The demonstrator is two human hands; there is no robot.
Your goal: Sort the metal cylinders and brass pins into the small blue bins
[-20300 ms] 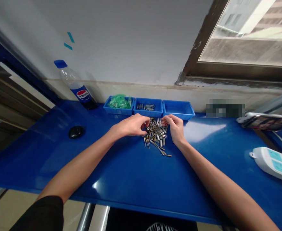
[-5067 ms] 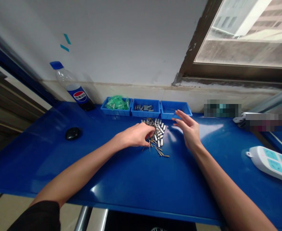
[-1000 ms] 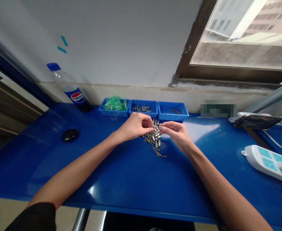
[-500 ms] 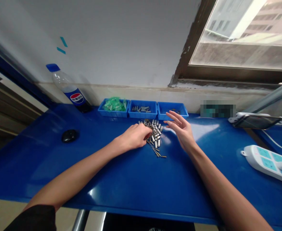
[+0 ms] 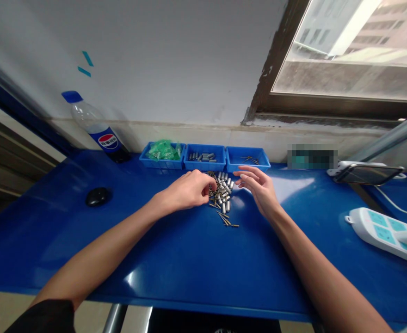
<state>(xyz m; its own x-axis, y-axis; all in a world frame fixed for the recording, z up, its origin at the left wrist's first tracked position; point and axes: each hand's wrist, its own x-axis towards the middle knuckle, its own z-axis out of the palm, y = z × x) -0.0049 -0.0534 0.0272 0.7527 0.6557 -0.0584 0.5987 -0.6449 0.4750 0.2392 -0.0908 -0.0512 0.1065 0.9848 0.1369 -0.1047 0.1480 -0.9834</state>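
A loose pile of small metal cylinders and thin brass-tipped pins (image 5: 224, 192) lies on the blue table. My left hand (image 5: 191, 188) is at the pile's left edge, its fingers curled down and closed; what they hold, if anything, is hidden. To the right of the pile, my right hand (image 5: 262, 188) hovers with fingers stretched and apart, holding nothing. Behind them stand three blue trays: the left tray (image 5: 162, 163) holds green plastic bags (image 5: 165, 150), the middle tray (image 5: 203, 165) metal cylinders (image 5: 205, 157), the right tray (image 5: 233, 163) a few thin pins (image 5: 251, 160).
A cola bottle (image 5: 108, 141) stands at the back left, with a black computer mouse (image 5: 97, 197) in front of it. On the right are a white power strip (image 5: 385, 236) and a phone on a stand (image 5: 370, 174). The table's front edge (image 5: 203, 309) runs below my forearms.
My left hand has drawn back slightly left and up from the pile, uncovering more of it. My right hand has lowered slightly, its fingers nearer the pile, and pins in the right tray show more.
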